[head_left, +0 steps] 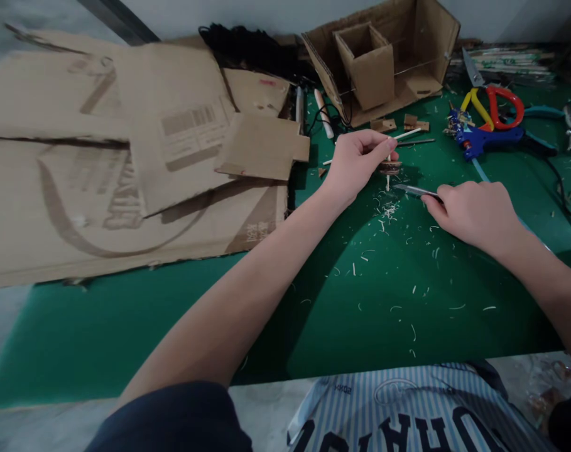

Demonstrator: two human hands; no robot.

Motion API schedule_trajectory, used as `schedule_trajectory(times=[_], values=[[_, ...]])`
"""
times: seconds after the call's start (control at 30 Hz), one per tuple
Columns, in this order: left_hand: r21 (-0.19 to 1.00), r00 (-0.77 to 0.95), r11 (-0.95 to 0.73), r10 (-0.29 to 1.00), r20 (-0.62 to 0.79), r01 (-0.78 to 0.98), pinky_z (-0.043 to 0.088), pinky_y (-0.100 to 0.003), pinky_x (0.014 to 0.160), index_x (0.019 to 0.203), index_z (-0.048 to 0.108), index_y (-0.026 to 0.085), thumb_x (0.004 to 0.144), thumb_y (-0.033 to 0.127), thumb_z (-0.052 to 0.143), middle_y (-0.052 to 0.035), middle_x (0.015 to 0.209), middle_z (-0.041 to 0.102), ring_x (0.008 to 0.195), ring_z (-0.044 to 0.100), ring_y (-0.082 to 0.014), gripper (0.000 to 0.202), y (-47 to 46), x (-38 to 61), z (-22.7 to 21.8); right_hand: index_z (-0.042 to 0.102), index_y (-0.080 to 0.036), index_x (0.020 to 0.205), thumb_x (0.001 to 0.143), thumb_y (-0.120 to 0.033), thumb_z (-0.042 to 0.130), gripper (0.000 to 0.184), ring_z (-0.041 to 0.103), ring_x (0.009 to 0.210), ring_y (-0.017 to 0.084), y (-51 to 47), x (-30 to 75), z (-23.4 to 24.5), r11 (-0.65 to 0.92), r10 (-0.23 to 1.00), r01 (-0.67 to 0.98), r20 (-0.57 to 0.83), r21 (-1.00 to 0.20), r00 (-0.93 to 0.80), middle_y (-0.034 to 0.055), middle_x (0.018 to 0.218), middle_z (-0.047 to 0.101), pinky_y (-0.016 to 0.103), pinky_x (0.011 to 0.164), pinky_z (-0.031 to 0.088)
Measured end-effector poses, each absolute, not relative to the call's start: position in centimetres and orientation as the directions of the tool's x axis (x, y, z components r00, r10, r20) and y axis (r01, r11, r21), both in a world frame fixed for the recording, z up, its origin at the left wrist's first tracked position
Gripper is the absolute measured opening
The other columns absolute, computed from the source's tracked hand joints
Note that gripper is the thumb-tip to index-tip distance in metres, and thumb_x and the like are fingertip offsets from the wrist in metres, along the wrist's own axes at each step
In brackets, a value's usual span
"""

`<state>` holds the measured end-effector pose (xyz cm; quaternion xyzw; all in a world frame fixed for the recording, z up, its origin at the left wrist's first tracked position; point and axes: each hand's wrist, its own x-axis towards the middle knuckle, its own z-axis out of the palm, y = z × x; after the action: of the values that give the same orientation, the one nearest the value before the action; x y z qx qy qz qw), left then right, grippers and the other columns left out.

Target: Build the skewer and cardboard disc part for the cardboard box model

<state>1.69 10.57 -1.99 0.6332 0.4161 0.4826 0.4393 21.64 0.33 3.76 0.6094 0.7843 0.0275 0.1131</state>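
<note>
My left hand [355,162] pinches a small stack of brown cardboard [389,167] on a thin wooden stick. The pale lower tip of the wooden stick [387,181] points down below the cardboard. My right hand [476,210] is closed around a craft knife [414,190], its blade aimed left, close to the stick's tip. Whether the blade touches the wood I cannot tell. Beneath the tip lies a little heap of wood shavings [389,211], with more curls scattered over the green mat [351,333].
Flat cardboard sheets [181,150] cover the left side. Behind my hands stands an open cardboard box [426,44] with a smaller box inside. Scissors [504,107], a blue glue gun [490,138] and pliers [542,112] lie at the right. Black cord [252,50] is heaped at the back.
</note>
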Motion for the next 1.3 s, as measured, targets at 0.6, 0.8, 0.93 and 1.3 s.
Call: schedule_trajectory(times=[0.6, 0.8, 0.93, 1.3], values=[[0.953, 0.172, -0.291, 0.947, 0.273, 0.09, 0.063, -0.026, 0.073, 0.077, 0.067, 0.019, 0.094, 0.019, 0.075, -0.001, 0.073, 0.073, 0.072, 0.075, -0.0132, 0.019, 10.7, 1.8, -2.4, 0.078, -0.011, 0.101, 0.111, -0.04, 0.027, 0.059, 0.065, 0.064, 0.022, 0.3, 19.2, 3.9, 0.237, 0.952, 0.949, -0.242, 0.207, -0.185, 0.0162, 0.076, 0.072, 0.03, 0.059, 0.027], [0.954, 0.179, -0.287, 0.946, 0.269, 0.087, 0.06, -0.023, 0.071, 0.077, 0.07, 0.018, 0.095, 0.019, 0.073, -0.0021, 0.076, 0.076, 0.073, 0.072, -0.0113, 0.019, 10.6, 1.8, -2.3, 0.079, -0.013, 0.092, 0.11, -0.041, 0.029, 0.06, 0.061, 0.059, 0.021, 0.3, 19.4, 4.2, 0.267, 0.93, 0.947, -0.307, 0.18, -0.204, 0.0164, 0.079, 0.072, 0.032, 0.056, 0.025], [0.952, 0.183, -0.287, 0.947, 0.264, 0.107, 0.06, -0.023, 0.072, 0.079, 0.072, 0.018, 0.096, 0.023, 0.074, -0.0036, 0.079, 0.077, 0.075, 0.072, -0.0121, 0.017, 10.4, 1.6, -2.0, 0.08, -0.013, 0.094, 0.109, -0.045, 0.029, 0.061, 0.062, 0.061, 0.022, 0.2, 20.5, 3.8, 0.268, 0.947, 0.949, -0.225, 0.168, -0.228, 0.0156, 0.075, 0.07, 0.032, 0.059, 0.025], [0.937, 0.208, -0.314, 0.937, 0.28, 0.155, 0.062, -0.026, 0.075, 0.086, 0.076, 0.02, 0.097, 0.044, 0.074, -0.003, 0.081, 0.078, 0.081, 0.075, -0.0148, 0.027, 10.4, 1.4, -2.3, 0.078, -0.014, 0.099, 0.107, -0.055, 0.03, 0.064, 0.06, 0.064, 0.022, 1.8, 21.8, 2.6, 0.245, 0.968, 0.96, -0.089, 0.14, -0.234, 0.013, 0.073, 0.068, 0.033, 0.065, 0.027]])
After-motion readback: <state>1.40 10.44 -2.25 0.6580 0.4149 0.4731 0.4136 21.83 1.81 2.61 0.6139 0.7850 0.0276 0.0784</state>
